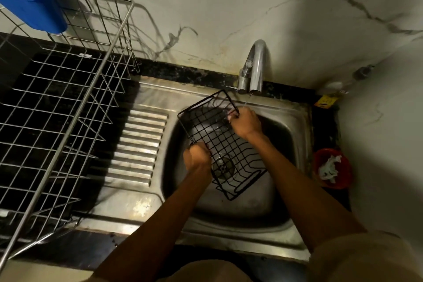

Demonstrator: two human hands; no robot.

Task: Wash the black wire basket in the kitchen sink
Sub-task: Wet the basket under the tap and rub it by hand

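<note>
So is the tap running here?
On, at a thin trickle: a narrow stream falls from the tap spout toward the right hand, which grips the basket over the sink.

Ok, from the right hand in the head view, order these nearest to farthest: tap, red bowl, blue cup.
From the right hand:
1. Tap, just behind it at the sink's back edge.
2. Red bowl, right of the sink.
3. Blue cup, far left on the rack.

Matt black wire basket (219, 135), glossy steel sink (283, 236)
</note>
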